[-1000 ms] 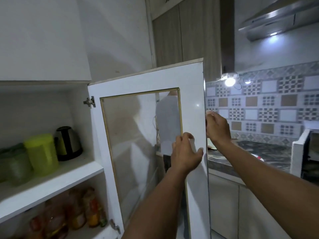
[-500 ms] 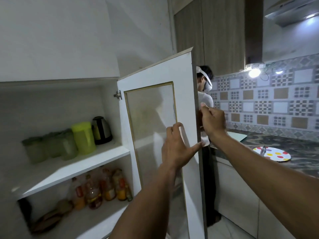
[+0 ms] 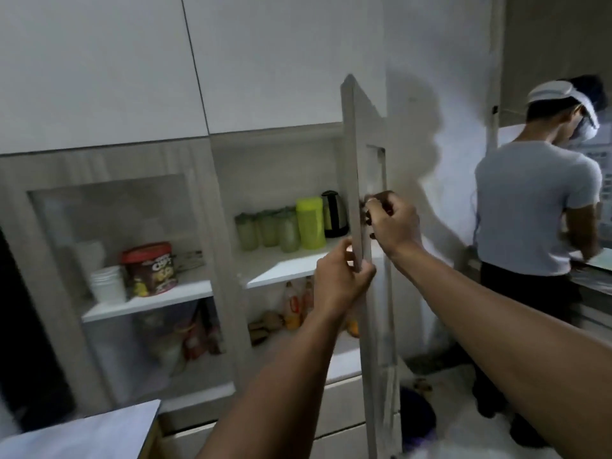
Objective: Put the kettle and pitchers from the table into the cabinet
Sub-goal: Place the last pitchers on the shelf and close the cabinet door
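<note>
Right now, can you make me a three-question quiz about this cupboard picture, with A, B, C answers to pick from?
1. Where is the kettle?
A. On the floor
B. On the upper shelf, at the right end of the row
C. In a hand

2. What colour is the tall pitcher next to the kettle?
A. Bright yellow-green
B. Red
C. Blue

3. What is the cabinet door doing?
A. Shut flat
C. Lying on the floor
B. Standing open, held at its edge by both hands

Answers: 1 B, since it stands on the shelf beside the pitchers. 2 A, since it looks lime beside the duller green ones. 3 B, since the left hand and right hand grip the edge facing the camera.
</note>
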The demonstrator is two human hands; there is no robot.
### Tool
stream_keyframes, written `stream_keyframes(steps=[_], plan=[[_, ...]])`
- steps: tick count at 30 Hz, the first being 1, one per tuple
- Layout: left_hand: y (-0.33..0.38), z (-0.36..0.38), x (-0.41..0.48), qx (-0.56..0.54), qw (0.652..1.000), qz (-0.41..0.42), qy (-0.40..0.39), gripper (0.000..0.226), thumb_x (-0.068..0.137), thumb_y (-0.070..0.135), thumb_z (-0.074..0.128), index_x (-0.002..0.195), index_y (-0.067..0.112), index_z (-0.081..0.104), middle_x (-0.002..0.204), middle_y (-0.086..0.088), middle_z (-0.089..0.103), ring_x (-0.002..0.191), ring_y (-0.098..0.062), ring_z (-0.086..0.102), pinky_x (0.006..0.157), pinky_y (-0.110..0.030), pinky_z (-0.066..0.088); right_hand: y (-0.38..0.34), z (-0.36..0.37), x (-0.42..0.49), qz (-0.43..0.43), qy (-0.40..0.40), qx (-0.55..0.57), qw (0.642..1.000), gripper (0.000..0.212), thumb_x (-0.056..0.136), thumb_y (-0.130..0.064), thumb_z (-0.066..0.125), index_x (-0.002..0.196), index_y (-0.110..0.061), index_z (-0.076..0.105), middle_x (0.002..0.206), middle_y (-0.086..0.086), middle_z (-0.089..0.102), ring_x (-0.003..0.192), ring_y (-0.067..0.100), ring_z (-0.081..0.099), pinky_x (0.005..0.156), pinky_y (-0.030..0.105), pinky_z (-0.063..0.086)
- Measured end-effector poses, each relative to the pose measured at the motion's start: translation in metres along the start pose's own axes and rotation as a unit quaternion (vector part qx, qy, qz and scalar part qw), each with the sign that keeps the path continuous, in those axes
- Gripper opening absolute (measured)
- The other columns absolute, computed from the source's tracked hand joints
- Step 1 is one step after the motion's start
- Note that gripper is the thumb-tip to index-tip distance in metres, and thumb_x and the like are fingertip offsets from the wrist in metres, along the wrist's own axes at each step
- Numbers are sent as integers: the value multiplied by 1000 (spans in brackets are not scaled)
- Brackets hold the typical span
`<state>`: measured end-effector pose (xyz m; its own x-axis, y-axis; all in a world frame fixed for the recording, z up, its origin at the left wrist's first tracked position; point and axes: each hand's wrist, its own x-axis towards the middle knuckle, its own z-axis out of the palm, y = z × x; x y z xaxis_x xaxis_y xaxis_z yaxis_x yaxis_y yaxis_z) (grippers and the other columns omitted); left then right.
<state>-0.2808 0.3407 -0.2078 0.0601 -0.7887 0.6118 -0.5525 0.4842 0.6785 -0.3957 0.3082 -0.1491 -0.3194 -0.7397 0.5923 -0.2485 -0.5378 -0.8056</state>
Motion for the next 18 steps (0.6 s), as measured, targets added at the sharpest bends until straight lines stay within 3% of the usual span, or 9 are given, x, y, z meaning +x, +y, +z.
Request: stream_keyframes(steps=[3,7,11,13,14,16,18], plan=[[-39,-48,17,51,997,-45,40,30,84,19,70,114,16,71,100,-3,79,85,-16,73,76,-24,52,-12,53,-7,-50,-99,-33,993,17,91,-37,60,95,-24,71,93,-4,73,89,15,66,85,33,53],[-90,-93,46,43,993,-97,52,33,88,14,71,121,16,69,99,3,75,88,-11,70,86,-25,54,-9,115,-5,-118,-212,-94,966,38,94,-37,58,125,-19,67,129,1,66,117,16,60,100,30,45],[-137,-106,78,63,991,-96,73,38,87,16,71,125,16,63,108,-2,75,92,-13,69,90,-28,54,19,163,20,-176,-269,-185,929,46,97,-43,50,138,-24,58,155,-6,45,142,17,41,117,42,32],[-163,-106,92,118,987,-56,90,47,90,13,65,135,17,55,122,-4,70,108,-20,67,94,-29,50,37,191,34,-209,-299,-212,907,49,97,-44,47,143,-27,52,161,-13,32,146,15,33,119,44,28],[-179,-104,99,158,982,-37,93,54,91,12,62,143,13,47,135,-8,62,122,-25,60,100,-28,45,47,205,41,-230,-304,-223,897,50,97,-43,47,145,-27,50,162,-14,28,147,14,31,119,42,28],[-216,-102,115,275,957,-34,86,75,96,17,58,158,5,18,164,-14,25,148,-30,30,118,-31,25,69,237,53,-293,-288,-251,876,52,97,-41,46,147,-26,47,164,-14,24,148,15,29,119,39,27],[-255,-105,134,399,912,-15,95,90,96,32,56,159,3,-1,168,-16,-7,155,-33,7,126,-41,16,93,266,66,-355,-261,-280,853,57,96,-40,43,151,-26,41,165,-11,21,149,16,26,118,42,30]])
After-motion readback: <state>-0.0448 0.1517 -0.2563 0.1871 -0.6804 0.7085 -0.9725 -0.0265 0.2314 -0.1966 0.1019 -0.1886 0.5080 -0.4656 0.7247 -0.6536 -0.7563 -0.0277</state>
